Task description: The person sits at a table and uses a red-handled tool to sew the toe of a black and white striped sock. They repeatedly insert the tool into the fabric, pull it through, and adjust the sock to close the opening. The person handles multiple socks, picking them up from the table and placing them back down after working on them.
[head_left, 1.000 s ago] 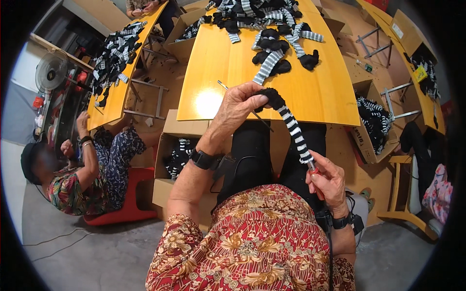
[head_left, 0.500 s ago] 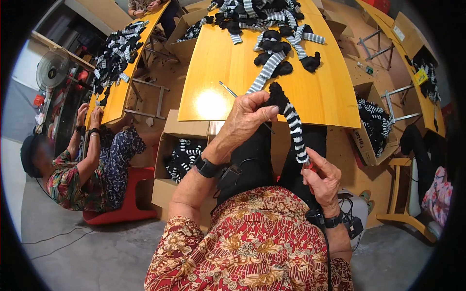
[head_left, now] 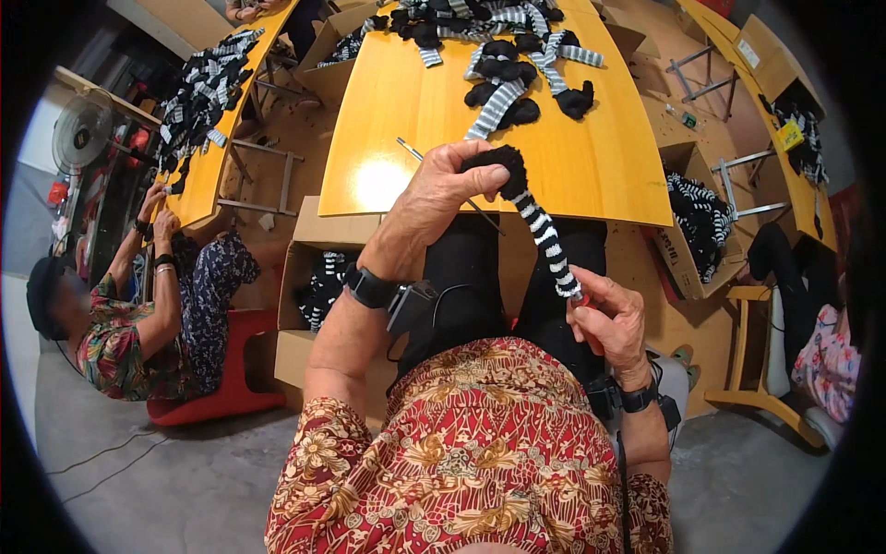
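Observation:
A black sock with white stripes (head_left: 544, 238) is stretched between my hands, above my lap at the table's near edge. Its solid black end is pinched by my left hand (head_left: 438, 189), thumb against fingers. The striped end runs down to my right hand (head_left: 611, 321), whose fingers close round a small red-handled tool (head_left: 580, 300) at the sock's opening. Most of that tool is hidden by the fingers, so its kind is unclear. A thin metal rod (head_left: 411, 150) lies on the yellow table (head_left: 600, 175), partly behind my left hand.
Several striped socks (head_left: 503, 83) are heaped toward the table's far end. Open cardboard boxes of socks stand at the left (head_left: 293, 249) and right (head_left: 660, 249). Someone on a red chair (head_left: 231, 360) works at a left table (head_left: 198, 198). Another person's leg (head_left: 784, 263) shows at right.
My left hand has shifted slightly left and up, still pinching the black end. The view has moved a little. The right hand keeps its place at the striped end.

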Demonstrator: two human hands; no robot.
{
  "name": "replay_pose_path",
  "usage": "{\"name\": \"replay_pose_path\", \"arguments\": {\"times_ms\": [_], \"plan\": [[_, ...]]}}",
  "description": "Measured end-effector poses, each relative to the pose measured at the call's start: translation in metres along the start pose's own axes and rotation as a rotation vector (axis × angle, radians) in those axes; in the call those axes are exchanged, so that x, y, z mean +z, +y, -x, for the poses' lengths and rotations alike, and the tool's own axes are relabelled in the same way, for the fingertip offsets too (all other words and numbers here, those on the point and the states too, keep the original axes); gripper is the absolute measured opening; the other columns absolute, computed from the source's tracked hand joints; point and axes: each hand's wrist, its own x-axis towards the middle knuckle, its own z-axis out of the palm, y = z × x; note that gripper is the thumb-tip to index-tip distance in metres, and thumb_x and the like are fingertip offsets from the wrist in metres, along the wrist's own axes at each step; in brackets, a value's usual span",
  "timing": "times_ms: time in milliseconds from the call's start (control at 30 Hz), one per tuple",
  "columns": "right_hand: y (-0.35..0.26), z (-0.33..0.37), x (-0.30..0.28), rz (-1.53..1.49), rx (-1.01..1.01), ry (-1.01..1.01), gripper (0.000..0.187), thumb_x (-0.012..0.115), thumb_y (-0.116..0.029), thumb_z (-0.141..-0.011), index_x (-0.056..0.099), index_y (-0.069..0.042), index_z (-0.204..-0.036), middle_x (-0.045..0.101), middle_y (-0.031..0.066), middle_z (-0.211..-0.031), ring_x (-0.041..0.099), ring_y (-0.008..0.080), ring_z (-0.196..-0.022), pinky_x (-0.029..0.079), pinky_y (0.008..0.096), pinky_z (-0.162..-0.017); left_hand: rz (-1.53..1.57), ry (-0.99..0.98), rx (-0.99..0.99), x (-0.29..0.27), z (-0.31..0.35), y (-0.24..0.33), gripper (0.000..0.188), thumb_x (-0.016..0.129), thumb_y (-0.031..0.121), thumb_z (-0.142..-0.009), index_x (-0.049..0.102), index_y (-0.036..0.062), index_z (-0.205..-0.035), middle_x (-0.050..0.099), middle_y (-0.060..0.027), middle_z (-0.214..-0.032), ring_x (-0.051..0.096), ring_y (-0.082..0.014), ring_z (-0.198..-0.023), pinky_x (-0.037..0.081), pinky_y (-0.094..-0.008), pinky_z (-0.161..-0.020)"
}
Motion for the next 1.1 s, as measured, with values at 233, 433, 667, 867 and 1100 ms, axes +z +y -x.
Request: {"name": "replay_pose_path", "arguments": {"times_ms": [233,433,667,867,1100], "plan": [[0.019,0.005,0.014,-0.137,-0.165,0.131,0.045,0.059,0.001,-0.087,0.055,-0.002,-0.131,0.063,0.0068,-0.081,0.055,0.0065,-0.059,0.044,0.0191,-0.052,-0.031,0.071,0.047,0.011,0.000,-0.010,0.019,0.066,0.019,-0.092,0.065,0.0019,-0.099,0.062,-0.0001,-0.073,0.057,-0.0068,-0.066,0.048,-0.0215,-0.063],[0.013,0.000,0.017,-0.014,-0.148,0.168,0.046,0.060,0.003,-0.084,0.057,-0.003,-0.130,0.063,0.0047,-0.080,0.055,0.0065,-0.061,0.045,0.0201,-0.054,-0.111,0.072,0.045,0.031,0.008,-0.016,0.017,0.065,0.020,-0.093,0.065,0.0031,-0.095,0.063,0.0002,-0.071,0.057,-0.0071,-0.067,0.046,-0.0220,-0.065],[0.006,0.006,0.003,0.242,-0.199,0.157,0.047,0.065,0.005,-0.076,0.064,-0.005,-0.122,0.061,0.0012,-0.079,0.054,0.0067,-0.065,0.045,0.0209,-0.062,-0.178,0.075,0.123,0.013,0.008,0.017,0.036,0.072,0.024,-0.087,0.065,0.0020,-0.115,0.069,-0.0030,-0.099,0.061,-0.0096,-0.093,0.047,-0.0245,-0.084],[0.003,-0.001,0.005,0.376,-0.317,0.114,0.046,0.067,0.005,-0.073,0.066,-0.005,-0.118,0.059,0.0020,-0.076,0.053,0.0089,-0.066,0.043,0.0227,-0.063,0.041,0.018,0.030,0.005,0.002,0.003,0.024,0.074,0.015,-0.084,0.068,0.0021,-0.103,0.068,-0.0012,-0.088,0.059,-0.0077,-0.075,0.049,-0.0218,-0.071],[0.010,0.004,0.006,0.223,-0.184,0.155,0.046,0.068,0.004,-0.073,0.066,-0.005,-0.119,0.062,0.0018,-0.080,0.054,0.0077,-0.070,0.045,0.0219,-0.066,-0.044,-0.006,0.011,0.015,0.005,0.003,0.018,0.073,0.017,-0.086,0.068,0.0030,-0.096,0.064,0.0013,-0.077,0.056,-0.0070,-0.069,0.047,-0.0220,-0.065]]}}
